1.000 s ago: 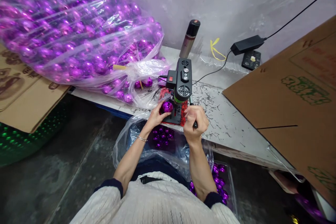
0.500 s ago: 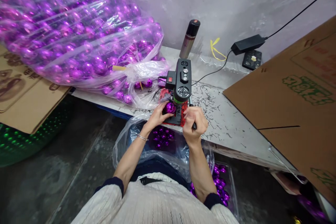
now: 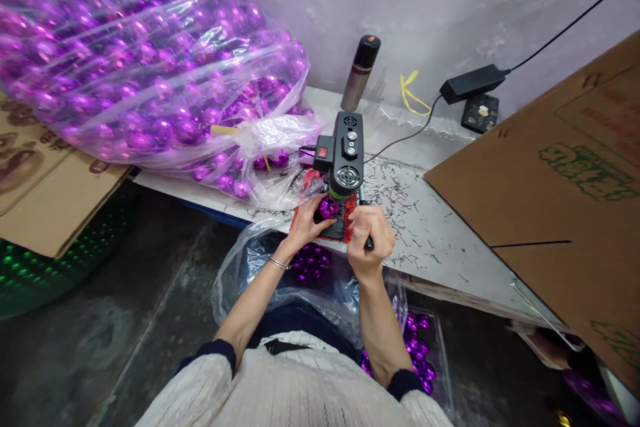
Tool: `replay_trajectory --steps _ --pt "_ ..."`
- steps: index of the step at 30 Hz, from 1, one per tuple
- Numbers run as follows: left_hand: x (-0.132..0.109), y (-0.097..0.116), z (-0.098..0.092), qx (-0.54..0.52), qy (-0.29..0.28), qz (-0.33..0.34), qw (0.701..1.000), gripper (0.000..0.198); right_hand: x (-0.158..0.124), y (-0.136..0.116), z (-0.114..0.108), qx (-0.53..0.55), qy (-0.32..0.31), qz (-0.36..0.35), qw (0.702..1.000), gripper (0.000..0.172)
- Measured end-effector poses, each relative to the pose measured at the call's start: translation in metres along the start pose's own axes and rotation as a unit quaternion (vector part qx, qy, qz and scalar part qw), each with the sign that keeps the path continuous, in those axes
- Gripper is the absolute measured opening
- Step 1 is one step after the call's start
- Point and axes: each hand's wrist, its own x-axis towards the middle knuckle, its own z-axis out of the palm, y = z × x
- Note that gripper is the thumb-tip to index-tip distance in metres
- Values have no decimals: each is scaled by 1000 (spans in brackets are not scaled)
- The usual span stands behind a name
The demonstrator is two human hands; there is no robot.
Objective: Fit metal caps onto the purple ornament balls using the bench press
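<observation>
Fingers of my left hand (image 3: 309, 221) grip a shiny purple bauble (image 3: 329, 208) at the front of a small black bench machine (image 3: 347, 153). The bauble sits under the machine's green-ringed head, over a black base plate (image 3: 333, 230); whether the two touch is hidden. My right hand (image 3: 371, 235) is closed around the black-ended lever (image 3: 369, 243) at the machine's right side. Beneath the machine lies a red mat (image 3: 349, 223). An open clear plastic bag (image 3: 233, 267) hangs below the table edge, with several purple baubles (image 3: 310, 260) inside.
A large clear sack of purple baubles (image 3: 150, 73) fills the left. Behind the machine stands a spray can (image 3: 361, 73). Small dark bits litter the white table (image 3: 430, 240). A cardboard box (image 3: 525, 200) stands right; a power adapter (image 3: 473, 83) lies at the back.
My left hand has shifted slightly right with the bauble, bringing it further under the machine's head. My right hand stays on the lever, nearly unmoved.
</observation>
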Motion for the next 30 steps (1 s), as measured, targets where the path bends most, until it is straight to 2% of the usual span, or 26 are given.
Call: replay_trajectory --steps 7,17,30 --pt "-6 -6 6 -18 5 -12 1000 73 -7 3 1 1 8 -7 1000 23" --pt "-9 -6 9 -35 22 8 999 71 -46 28 14 -6 19 -30 999 23" --pt "-9 -7 9 -44 25 30 998 71 -62 40 21 -8 52 -31 998 25"
